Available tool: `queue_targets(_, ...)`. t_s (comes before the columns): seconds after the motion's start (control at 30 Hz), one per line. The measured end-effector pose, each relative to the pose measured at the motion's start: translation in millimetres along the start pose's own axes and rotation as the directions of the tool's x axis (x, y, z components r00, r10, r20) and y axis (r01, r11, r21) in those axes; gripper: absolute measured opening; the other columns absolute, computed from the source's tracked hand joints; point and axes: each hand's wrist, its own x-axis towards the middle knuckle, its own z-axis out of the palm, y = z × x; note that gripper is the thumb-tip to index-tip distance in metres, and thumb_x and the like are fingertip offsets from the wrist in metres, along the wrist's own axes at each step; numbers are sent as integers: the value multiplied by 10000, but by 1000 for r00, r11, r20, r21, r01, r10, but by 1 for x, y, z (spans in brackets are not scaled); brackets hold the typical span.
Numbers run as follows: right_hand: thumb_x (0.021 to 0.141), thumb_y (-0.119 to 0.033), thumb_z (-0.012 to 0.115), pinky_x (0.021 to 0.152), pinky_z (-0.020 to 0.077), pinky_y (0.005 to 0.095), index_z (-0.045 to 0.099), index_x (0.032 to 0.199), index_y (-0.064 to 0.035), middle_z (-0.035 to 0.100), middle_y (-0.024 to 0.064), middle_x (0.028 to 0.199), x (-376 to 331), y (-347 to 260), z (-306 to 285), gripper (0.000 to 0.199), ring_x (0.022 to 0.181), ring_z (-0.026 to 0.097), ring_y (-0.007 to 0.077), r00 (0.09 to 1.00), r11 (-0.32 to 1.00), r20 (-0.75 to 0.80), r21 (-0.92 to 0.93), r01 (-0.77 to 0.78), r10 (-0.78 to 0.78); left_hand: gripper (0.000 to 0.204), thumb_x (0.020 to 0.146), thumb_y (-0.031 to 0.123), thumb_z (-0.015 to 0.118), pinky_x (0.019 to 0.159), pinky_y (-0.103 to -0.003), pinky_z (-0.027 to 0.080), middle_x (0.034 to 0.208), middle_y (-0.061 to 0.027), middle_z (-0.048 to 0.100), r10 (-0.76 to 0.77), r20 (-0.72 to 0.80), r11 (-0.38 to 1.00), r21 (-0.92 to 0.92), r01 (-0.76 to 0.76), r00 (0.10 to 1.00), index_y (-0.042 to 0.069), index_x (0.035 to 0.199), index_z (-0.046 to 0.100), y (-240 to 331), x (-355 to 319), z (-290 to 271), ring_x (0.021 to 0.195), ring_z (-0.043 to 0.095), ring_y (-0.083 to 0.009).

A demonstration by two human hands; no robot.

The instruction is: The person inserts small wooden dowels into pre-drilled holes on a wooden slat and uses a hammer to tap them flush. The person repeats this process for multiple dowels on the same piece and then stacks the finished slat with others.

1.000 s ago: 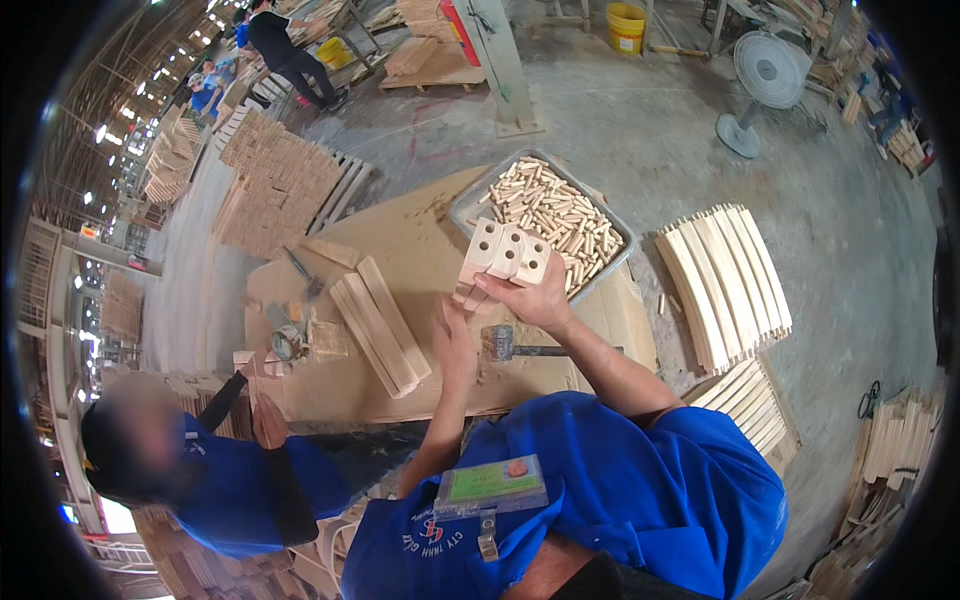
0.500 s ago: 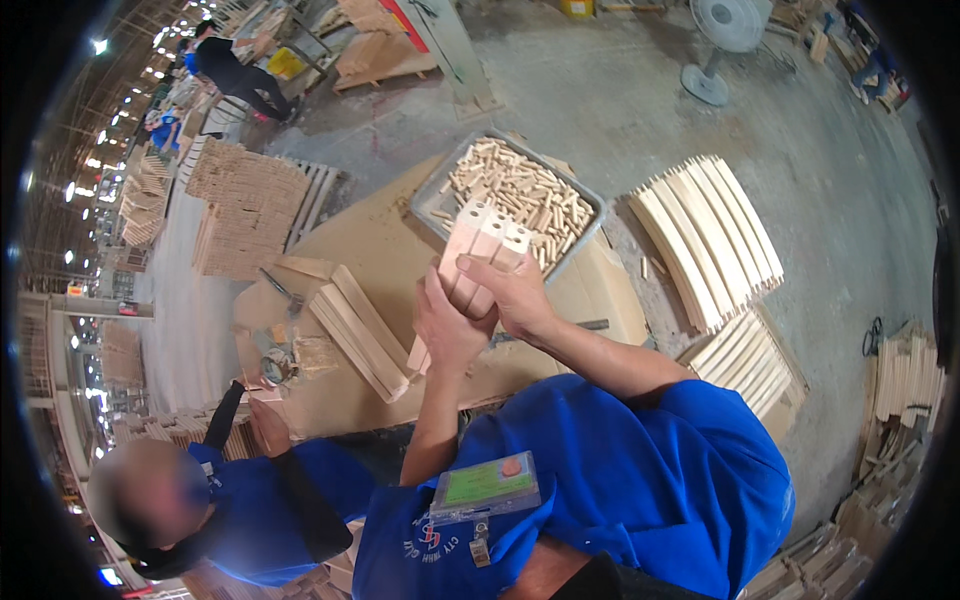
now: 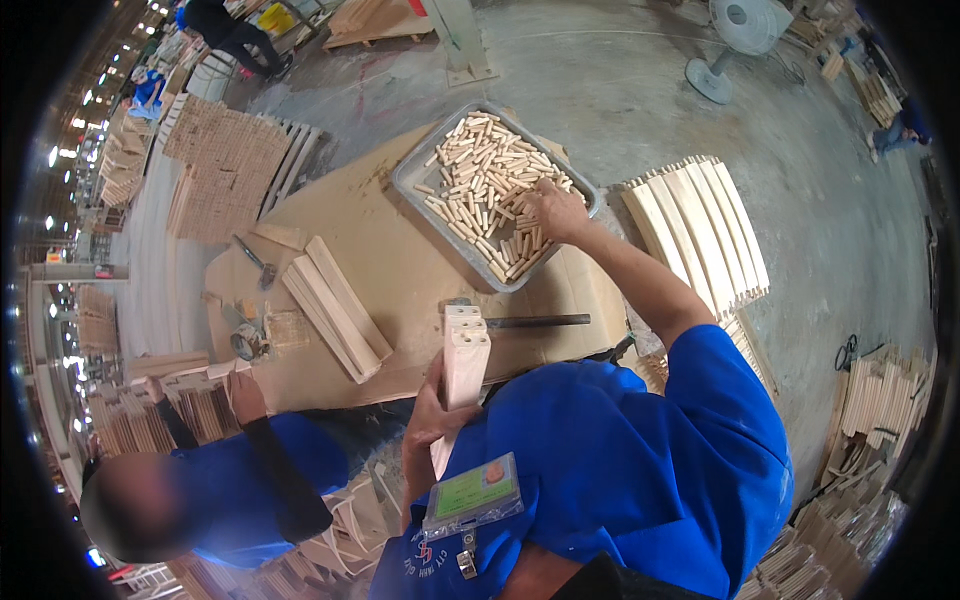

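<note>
My left hand (image 3: 428, 412) is closed around a bundle of pale wooden bars (image 3: 465, 365), held upright against the table's near edge. Round drilled holes show in the bars' upper ends. My right hand (image 3: 560, 212) reaches into a grey tray (image 3: 440, 252) of short wooden dowels (image 3: 478, 165). Its fingers are bent down among the dowels at the tray's right side, and the fingertips are partly hidden. Just beyond the bars lies a hammer (image 3: 540, 321), its dark handle pointing right.
Cardboard (image 3: 330, 230) covers the table. On its left lie loose wooden bars (image 3: 335, 310), a second hammer (image 3: 262, 265) and a tape roll (image 3: 246, 342). Curved slats (image 3: 695, 235) are stacked at right. A co-worker (image 3: 270, 480) in blue handles wood at lower left; a fan (image 3: 730, 50) stands far off.
My right hand has let go of the bars and moved away to the dowels in the tray. My left hand has lowered the bars toward me.
</note>
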Motion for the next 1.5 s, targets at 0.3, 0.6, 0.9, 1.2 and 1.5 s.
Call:
queue_targets(0.3, 980, -161, 619, 812, 581, 464, 647, 1153, -104, 703, 155, 1028, 13, 30, 22, 184, 975, 715, 375, 972, 985, -188, 77, 155, -139, 1162, 629, 296, 929, 1210, -437, 346, 1528, -181, 531, 9, 30, 1000, -2, -9, 1000, 4, 1604, 368, -13, 4, 21, 1418, 497, -302)
queue_targets(0.6, 985, -66, 713, 782, 579, 353, 704, 1052, -43, 749, 106, 973, -96, -82, -116, 71, 902, 738, 255, 837, 467, -106, 789, 399, -537, 1150, 641, 271, 931, 1196, -447, 384, 1485, -222, 570, 33, 22, 983, 181, -36, 999, 12, 1606, 363, -4, 5, 26, 1387, 542, -320)
queue_targets(0.9, 985, -83, 678, 698, 537, 455, 638, 965, -38, 679, 152, 851, -91, -86, -109, 63, 801, 681, 391, 711, 481, -93, 675, 559, -697, 1126, 663, 205, 942, 1187, -423, 399, 1482, -214, 574, -5, 55, 978, 209, -7, 998, 5, 1607, 363, 10, 4, 29, 1378, 548, -302)
queue_targets(1.2, 967, -117, 734, 676, 539, 440, 648, 948, -47, 669, 144, 797, -88, -84, -106, 112, 758, 686, 373, 647, 486, -24, 640, 595, -762, 1110, 664, 245, 943, 1191, -429, 387, 1443, -187, 605, 5, 64, 938, 345, -27, 998, 30, 1598, 384, -1, -2, 26, 1367, 552, -295)
queue_targets(1.5, 1027, -272, 686, 649, 546, 439, 656, 967, -68, 666, 155, 780, -89, -82, -84, 214, 731, 692, 358, 697, 596, 83, 596, 538, -712, 1042, 677, 358, 945, 1166, -437, 419, 1435, -209, 617, -32, 36, 913, 407, 15, 999, 6, 1537, 475, -11, -4, 22, 1353, 572, -301)
